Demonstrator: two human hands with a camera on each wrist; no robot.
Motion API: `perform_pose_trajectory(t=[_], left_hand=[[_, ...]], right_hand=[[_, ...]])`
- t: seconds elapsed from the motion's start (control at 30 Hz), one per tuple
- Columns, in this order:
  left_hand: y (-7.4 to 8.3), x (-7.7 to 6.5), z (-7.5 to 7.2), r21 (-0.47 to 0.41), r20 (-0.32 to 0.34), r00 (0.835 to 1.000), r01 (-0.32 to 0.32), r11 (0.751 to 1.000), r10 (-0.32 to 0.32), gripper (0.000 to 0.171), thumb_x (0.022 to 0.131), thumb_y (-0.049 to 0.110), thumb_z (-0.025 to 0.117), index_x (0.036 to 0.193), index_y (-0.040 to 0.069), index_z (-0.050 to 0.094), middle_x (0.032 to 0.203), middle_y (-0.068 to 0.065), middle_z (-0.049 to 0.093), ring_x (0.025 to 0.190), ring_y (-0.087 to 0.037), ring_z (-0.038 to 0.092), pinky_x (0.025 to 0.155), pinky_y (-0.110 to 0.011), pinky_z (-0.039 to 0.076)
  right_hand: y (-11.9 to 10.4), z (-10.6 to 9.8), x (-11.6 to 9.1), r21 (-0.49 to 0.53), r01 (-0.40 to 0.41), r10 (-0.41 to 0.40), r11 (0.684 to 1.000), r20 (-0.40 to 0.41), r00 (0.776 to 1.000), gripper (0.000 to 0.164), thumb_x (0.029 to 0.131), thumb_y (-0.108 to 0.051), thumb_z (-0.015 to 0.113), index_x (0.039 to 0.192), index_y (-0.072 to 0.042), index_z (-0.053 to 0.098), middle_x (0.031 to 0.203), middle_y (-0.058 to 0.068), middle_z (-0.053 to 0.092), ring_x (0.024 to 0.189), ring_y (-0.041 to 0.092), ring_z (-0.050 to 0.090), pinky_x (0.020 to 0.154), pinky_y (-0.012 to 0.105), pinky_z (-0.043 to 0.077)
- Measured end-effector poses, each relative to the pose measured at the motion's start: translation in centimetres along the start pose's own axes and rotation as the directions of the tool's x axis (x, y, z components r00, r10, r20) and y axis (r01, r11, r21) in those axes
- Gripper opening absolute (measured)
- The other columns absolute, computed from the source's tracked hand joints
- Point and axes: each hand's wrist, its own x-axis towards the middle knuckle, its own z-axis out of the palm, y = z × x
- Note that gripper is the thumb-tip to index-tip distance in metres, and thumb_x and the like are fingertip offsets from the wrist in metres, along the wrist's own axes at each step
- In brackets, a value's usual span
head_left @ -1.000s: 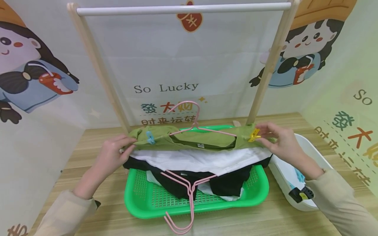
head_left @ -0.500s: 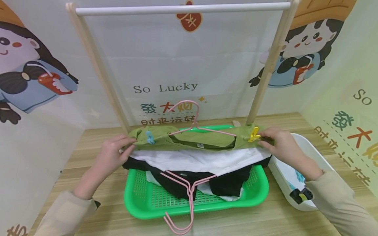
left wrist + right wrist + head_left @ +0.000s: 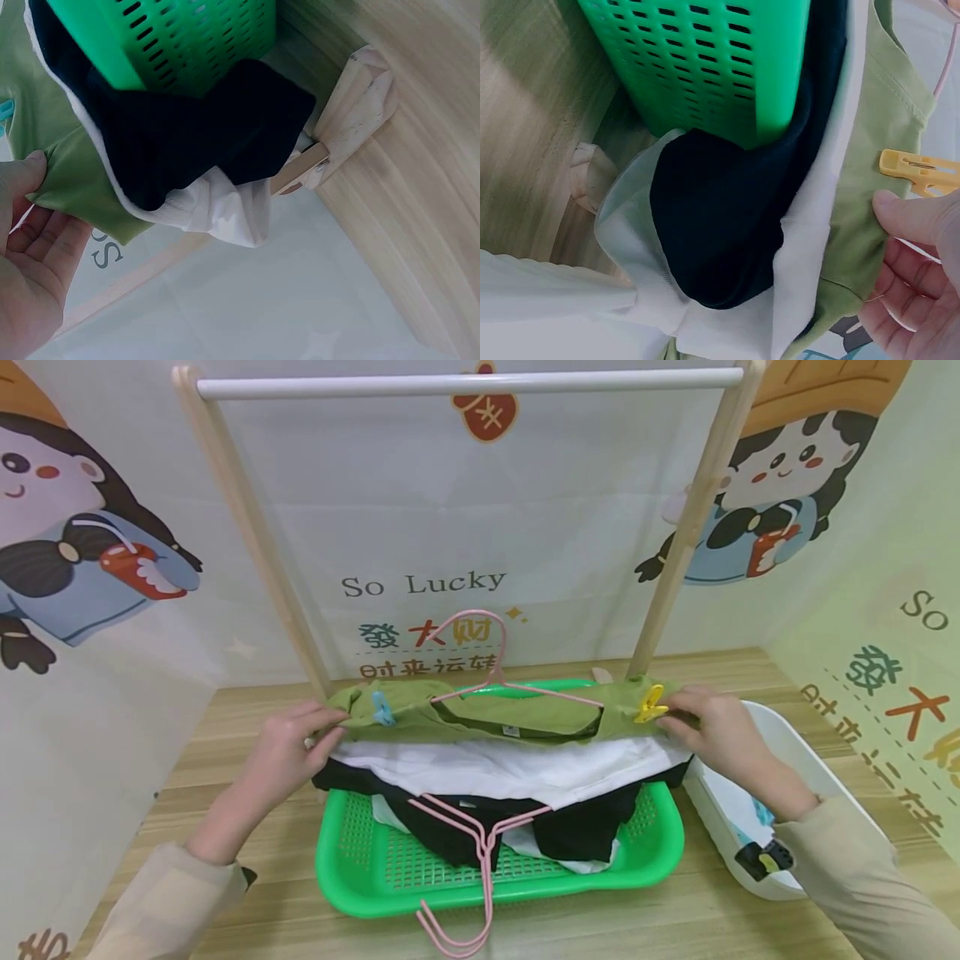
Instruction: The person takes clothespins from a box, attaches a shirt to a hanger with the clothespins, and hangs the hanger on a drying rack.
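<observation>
While both hands are at the green shirt (image 3: 517, 714), I record the following. My left hand (image 3: 288, 752) pinches the shirt's left sleeve end, thumb on top and fingers curled beneath the cloth; the left wrist view confirms the thumb pressed on the green fabric. My right hand (image 3: 712, 727) pinches the right sleeve end in the same manner, thumb lying just beside the yellow clip (image 3: 648, 704), which sits at 9 o'clock from that hand. A blue clip (image 3: 383, 708) is fixed on the left shoulder, at 3 o'clock from the left hand.

The shirt is threaded on a pink hanger (image 3: 491, 672) whose hook rises at 12 o'clock from the collar. It lies stretched across the far edge of the green basket (image 3: 360, 877), on top of a white garment (image 3: 510, 772) and a black garment (image 3: 585, 831). Two more pink hangers (image 3: 480, 852) rest on the pile, their hooks hanging over the basket's near rim at 6 o'clock.

A white tub (image 3: 795, 760) stands just beside the basket at 3 o'clock. Behind the basket stands a wooden rack (image 3: 255, 535) with a white rail (image 3: 465, 383) across its top.
</observation>
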Motion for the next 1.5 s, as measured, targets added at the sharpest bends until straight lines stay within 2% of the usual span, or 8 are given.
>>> perform_pose_trajectory(t=[0.23, 0.37, 0.53, 0.67, 0.77, 0.97, 1.2, 1.5], left_hand=[[-0.2, 1.5, -0.5, 0.002, -0.013, 1.0, 0.002, 1.0, -0.002, 0.022, 0.067, -0.015, 0.073, 0.088, -0.009, 0.068, 0.078, -0.017, 0.067, 0.057, -0.018, 0.059, 0.047, -0.028, 0.048], [-0.1, 2.7, -0.7, 0.016, -0.02, 1.0, -0.016, 1.0, 0.016, 0.021, 0.069, -0.014, 0.072, 0.088, -0.009, 0.068, 0.078, -0.017, 0.067, 0.055, -0.017, 0.056, 0.045, -0.027, 0.045], [0.0, 4.1, -1.0, 0.0, -0.038, 0.999, -0.031, 1.0, 0.031, 0.02, 0.069, -0.016, 0.071, 0.088, -0.01, 0.068, 0.08, -0.02, 0.067, 0.06, -0.024, 0.061, 0.049, -0.031, 0.05], [0.2, 5.6, -1.1, 0.005, -0.051, 0.999, -0.011, 1.0, 0.012, 0.018, 0.071, -0.014, 0.071, 0.088, -0.01, 0.068, 0.08, -0.02, 0.067, 0.062, -0.025, 0.061, 0.051, -0.033, 0.05], [0.4, 6.9, -1.3, 0.018, -0.067, 0.998, 0.008, 1.0, -0.007, 0.015, 0.074, -0.013, 0.07, 0.088, -0.009, 0.069, 0.08, -0.019, 0.067, 0.062, -0.025, 0.059, 0.052, -0.035, 0.048], [0.9, 9.4, -1.6, 0.027, -0.12, 0.993, -0.002, 1.0, 0.005, 0.012, 0.076, -0.011, 0.069, 0.089, -0.01, 0.069, 0.082, -0.021, 0.068, 0.064, -0.027, 0.061, 0.054, -0.035, 0.048], [1.6, 12.3, -1.9, 0.063, -0.185, 0.983, 0.002, 0.998, 0.009, 0.011, 0.081, -0.006, 0.067, 0.091, -0.009, 0.07, 0.079, -0.02, 0.067, 0.056, -0.022, 0.052, 0.052, -0.029, 0.038], [2.2, 15.1, -1.7, 0.019, -0.231, 0.968, 0.104, 0.994, -0.096, 0.01, 0.082, -0.005, 0.066, 0.09, -0.009, 0.07, 0.084, -0.022, 0.068, 0.073, -0.033, 0.063, 0.066, -0.042, 0.049]], right_hand=[[-0.1, -1.0, 0.6, -0.03, 0.055, -0.059, 0.998, -0.137, 0.989, 0.016, 0.066, 0.008, 0.077, 0.075, -0.001, 0.066, 0.069, 0.008, 0.063, 0.057, 0.014, 0.05, 0.048, 0.028, 0.039], [-0.1, -1.6, 1.0, -0.039, 0.045, -0.052, 0.998, -0.175, 0.983, 0.016, 0.066, 0.009, 0.077, 0.076, 0.0, 0.067, 0.07, 0.008, 0.063, 0.059, 0.016, 0.052, 0.051, 0.025, 0.039], [-0.1, -2.3, 1.3, -0.042, 0.028, -0.036, 0.999, -0.204, 0.978, 0.016, 0.067, 0.01, 0.076, 0.075, 0.001, 0.067, 0.071, 0.01, 0.065, 0.062, 0.02, 0.056, 0.054, 0.026, 0.039], [-0.1, -3.0, 1.5, -0.046, -0.003, -0.009, 0.999, -0.264, 0.965, 0.014, 0.069, 0.012, 0.075, 0.077, 0.005, 0.066, 0.073, 0.015, 0.065, 0.067, 0.025, 0.057, 0.06, 0.024, 0.038], [-0.1, -3.4, 1.7, -0.041, -0.046, 0.031, 0.998, -0.316, 0.948, 0.013, 0.07, 0.012, 0.074, 0.079, 0.007, 0.066, 0.075, 0.018, 0.066, 0.07, 0.02, 0.056, 0.063, 0.019, 0.038], [-0.1, -4.1, 1.8, 0.042, -0.093, 0.102, 0.995, -0.409, 0.907, 0.011, 0.073, 0.014, 0.071, 0.082, 0.009, 0.068, 0.077, 0.02, 0.066, 0.078, -0.014, 0.044, 0.068, 0.006, 0.036], [0.1, -5.0, 2.2, 0.071, -0.096, 0.119, 0.993, -0.495, 0.861, 0.011, 0.074, 0.017, 0.068, 0.084, 0.014, 0.067, 0.077, 0.027, 0.064, 0.079, -0.019, 0.043, 0.07, 0.004, 0.037], [-0.1, -5.7, 2.7, 0.064, -0.138, 0.149, 0.988, -0.605, 0.783, 0.007, 0.076, 0.012, 0.069, 0.082, 0.012, 0.069, 0.077, 0.027, 0.066, 0.076, -0.025, 0.045, 0.069, 0.001, 0.035]])
